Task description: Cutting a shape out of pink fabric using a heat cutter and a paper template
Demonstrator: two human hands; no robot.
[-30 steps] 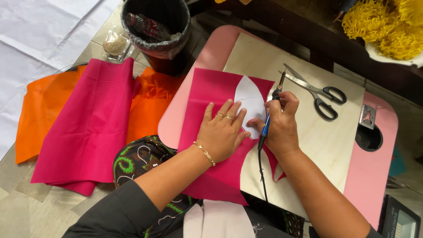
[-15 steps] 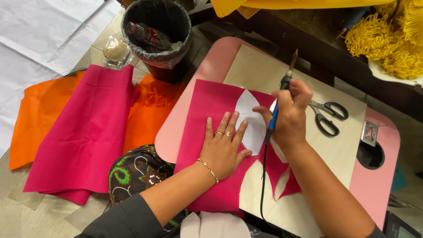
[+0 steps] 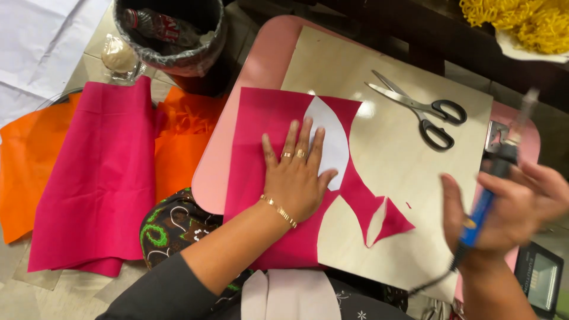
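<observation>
Pink counter [image 3: 237, 148]: rounded top, centre and right of the frame, carrying a pale wooden board [image 3: 391, 160].

Loose magenta cloth [image 3: 101, 178]: left of the frame, draped over orange cloth [image 3: 29, 172], well apart from the board.

Magenta fabric on the board [image 3: 267, 118]: centre of the frame, spread flat, cut along curved edges; pointed remnant at its lower right.

Black bin [image 3: 172, 35]: top of the frame, left of centre, lined with plastic, a bottle inside.

Left hand [image 3: 296, 172]: centre of the frame, palm down, fingers spread apart, pressed flat on the magenta fabric, fingertips at the edge of the white template; rings on two fingers, gold bracelet at the wrist.

Right hand [image 3: 510, 207]: lower right of the frame, blurred, fingers wrapped round a corded blue-handled tool, off the fabric and beyond the right edge of the board.

White template [image 3: 329, 142]: curved leaf-shaped piece, lying on the magenta fabric just right of the left hand's fingers.

Yellow trimmings [image 3: 527, 21]: upper right corner, heaped in a white dish.

Scissors [image 3: 421, 109]: black handles, blades shut, lying on the bare board, upper right of centre, apart from the fabric.

Blue-handled tool [image 3: 483, 207]: tilted, metal tip raised toward the upper right, black cord trailing to the lower edge.
</observation>
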